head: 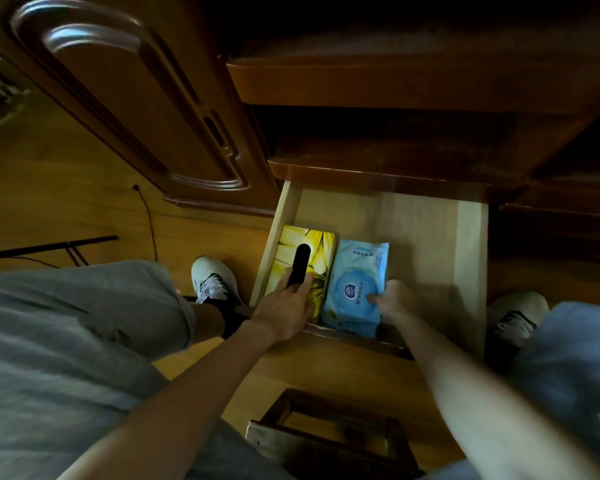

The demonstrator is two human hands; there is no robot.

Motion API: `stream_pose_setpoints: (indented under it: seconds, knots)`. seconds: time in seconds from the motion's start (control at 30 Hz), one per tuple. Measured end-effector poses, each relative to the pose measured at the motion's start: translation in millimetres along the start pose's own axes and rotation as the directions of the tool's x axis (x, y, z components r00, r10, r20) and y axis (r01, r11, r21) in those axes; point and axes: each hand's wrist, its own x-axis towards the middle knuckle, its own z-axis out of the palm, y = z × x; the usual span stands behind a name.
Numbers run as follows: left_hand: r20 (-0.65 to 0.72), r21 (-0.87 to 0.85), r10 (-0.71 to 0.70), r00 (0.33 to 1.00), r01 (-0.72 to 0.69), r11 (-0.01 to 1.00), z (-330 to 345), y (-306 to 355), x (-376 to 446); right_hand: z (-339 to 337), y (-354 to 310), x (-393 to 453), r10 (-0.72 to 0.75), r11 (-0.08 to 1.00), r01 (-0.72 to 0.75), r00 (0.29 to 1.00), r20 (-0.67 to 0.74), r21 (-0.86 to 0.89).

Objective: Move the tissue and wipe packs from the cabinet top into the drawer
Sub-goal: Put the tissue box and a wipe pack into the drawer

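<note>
A pale wooden drawer (433, 244) stands pulled out below the dark cabinet top (395, 81). In its near left corner lies a yellow tissue box (321, 251) with a black oval slot. Beside it on the right lies a light blue wipe pack (357, 271) with a round lid. My left hand (286, 306) rests flat on the near end of the tissue box, fingers spread. My right hand (395, 299) grips the right edge of the wipe pack, thumb on its top face.
The right half of the drawer floor is bare wood. A carved cabinet door (136, 109) stands at the left. My feet in pale shoes (213, 278) flank the drawer on the wooden floor. A small dark wooden stool (329, 434) sits below my arms.
</note>
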Motion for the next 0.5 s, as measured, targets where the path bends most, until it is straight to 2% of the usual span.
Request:
stream_pose_setpoints:
  seconds: [0.07, 0.17, 0.2, 0.23, 0.3, 0.33, 0.37, 0.43, 0.5]
  knots:
    - [-0.028, 0.007, 0.016, 0.999, -0.016, 1.000, 1.7, -2.4, 1.6, 5.0, 0.6, 3.4, -0.002, 0.991, 0.000, 1.000, -0.019, -0.133]
    - [-0.052, 0.029, 0.023, 0.998, -0.022, 0.999, 2.6, -3.4, 3.7, 7.0, -2.0, 9.0, 0.016, 0.981, -0.017, 1.000, -0.003, -0.193]
    - [-0.060, 0.034, 0.028, 0.998, -0.026, 0.999, 2.0, -3.0, 3.5, 6.0, -3.5, 9.0, 0.012, 0.972, -0.021, 0.999, -0.042, -0.234]
    - [-0.071, 0.040, 0.033, 0.997, -0.030, 0.999, 0.9, -2.6, 3.4, 4.3, -4.9, 7.8, -0.022, 0.951, -0.018, 0.992, -0.125, -0.308]
    - [-0.094, 0.057, 0.042, 0.995, -0.037, 0.998, -1.5, -2.0, 3.7, 0.4, -6.6, 4.7, -0.233, 0.867, 0.082, 0.939, -0.254, -0.491]
    - [-0.101, 0.065, 0.043, 0.994, -0.036, 0.997, -2.6, -1.9, 3.8, 0.6, -6.7, 3.5, -0.349, 0.813, 0.189, 0.916, -0.200, -0.551]
    - [-0.104, 0.069, 0.041, 0.994, -0.034, 0.997, -3.6, -1.9, 4.1, 2.3, -6.8, 2.7, -0.424, 0.755, 0.306, 0.903, -0.076, -0.580]
    - [-0.102, 0.062, 0.036, 0.994, -0.030, 0.998, -5.1, -1.0, 3.7, 8.2, -4.9, 2.0, -0.444, 0.664, 0.464, 0.876, 0.189, -0.587]
    - [-0.101, 0.050, 0.028, 0.994, -0.023, 0.998, -5.8, 0.3, 2.5, 14.0, 0.6, 2.2, -0.410, 0.628, 0.496, 0.866, 0.286, -0.600]
